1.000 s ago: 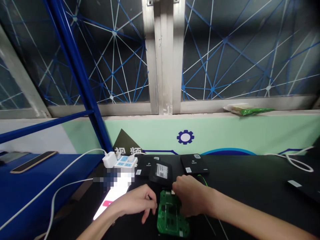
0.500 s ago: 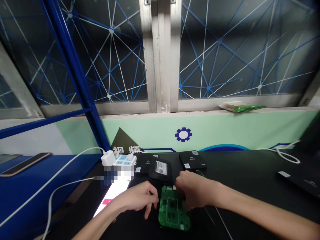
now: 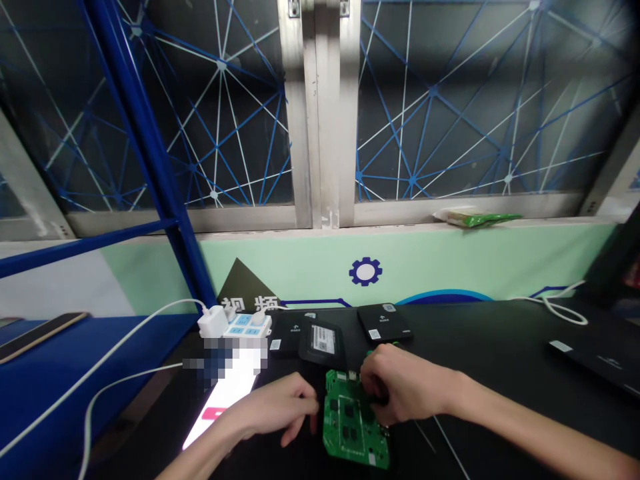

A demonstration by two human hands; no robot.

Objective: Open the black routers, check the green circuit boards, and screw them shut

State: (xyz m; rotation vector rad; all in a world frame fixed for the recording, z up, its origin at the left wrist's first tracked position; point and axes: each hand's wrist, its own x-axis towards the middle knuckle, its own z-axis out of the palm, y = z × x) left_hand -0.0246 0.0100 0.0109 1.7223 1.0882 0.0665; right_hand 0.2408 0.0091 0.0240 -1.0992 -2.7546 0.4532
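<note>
A green circuit board lies on the black table, with dark chips and white outlines on its face. My left hand is beside the board's left edge, its fingers loosely bent and apart, holding nothing visible. Over the board's upper right part, my right hand has its fingers curled in. A bit of green shows behind its knuckles. Whatever those fingers grip is hidden. Just beyond the board rests a black plastic cover bearing a white label.
Flat black boxes stand near the wall, another black device at far right. A bright-screened phone lies left, by a white power strip with cables. A phone rests on the blue surface.
The board sits slightly further right and turned a little in view. My right hand has shifted slightly right with it; my left hand stays near the left edge.
</note>
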